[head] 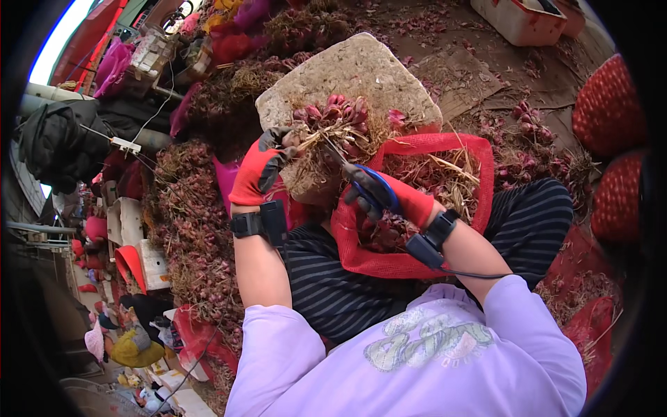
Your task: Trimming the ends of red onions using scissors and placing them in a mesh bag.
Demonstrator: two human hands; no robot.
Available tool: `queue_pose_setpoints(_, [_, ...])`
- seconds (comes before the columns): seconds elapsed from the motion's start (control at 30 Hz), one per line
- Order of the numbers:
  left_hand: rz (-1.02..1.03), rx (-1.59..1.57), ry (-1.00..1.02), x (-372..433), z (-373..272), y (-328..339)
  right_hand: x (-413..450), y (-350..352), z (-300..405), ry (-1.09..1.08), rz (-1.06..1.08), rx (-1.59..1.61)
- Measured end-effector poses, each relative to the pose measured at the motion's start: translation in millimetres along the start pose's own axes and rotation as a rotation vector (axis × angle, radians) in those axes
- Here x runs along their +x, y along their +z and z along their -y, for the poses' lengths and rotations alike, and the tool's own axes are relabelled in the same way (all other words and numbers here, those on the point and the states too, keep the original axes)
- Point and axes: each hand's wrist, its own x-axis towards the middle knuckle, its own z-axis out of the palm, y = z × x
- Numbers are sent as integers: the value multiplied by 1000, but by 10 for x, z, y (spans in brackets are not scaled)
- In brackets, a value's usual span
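Note:
My left hand (pixel 267 159), in a red glove with dark palm coating, grips the dried stems of a bunch of red shallots (pixel 333 112). The bunch rests on a worn, pale block (pixel 359 68) in front of me. In my gloved right hand (pixel 378 193) is a pair of scissors (pixel 383 187) with blue handles. Their blades reach into the dry stems and roots; how far apart they are I cannot tell. Below the right hand a red mesh bag (pixel 417 266) lies open between my legs, holding loose shallots and straw-like trimmings (pixel 453 172).
A long heap of shallots (pixel 198 224) with dry roots lies to my left. Filled red mesh sacks (pixel 609 107) stand at the right edge. A white foam box (pixel 521 21) sits at the far right. Loose shallots (pixel 531 122) litter the ground. Several people are at the lower left.

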Motion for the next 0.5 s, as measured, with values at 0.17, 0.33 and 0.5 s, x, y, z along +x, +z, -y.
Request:
queue_pose_setpoints(0.17, [-13,3,-30,15,-18,45,449,-240,-47,-22,30,-194])
queue_pose_setpoints(0.33, [-162,-37,131,-150,-91,-128,47,-31,92,0,-42,-106])
queue_pose_setpoints(0.5, [41,-86,132,-116,-83,366,-444,-283,60,63,-76,-73])
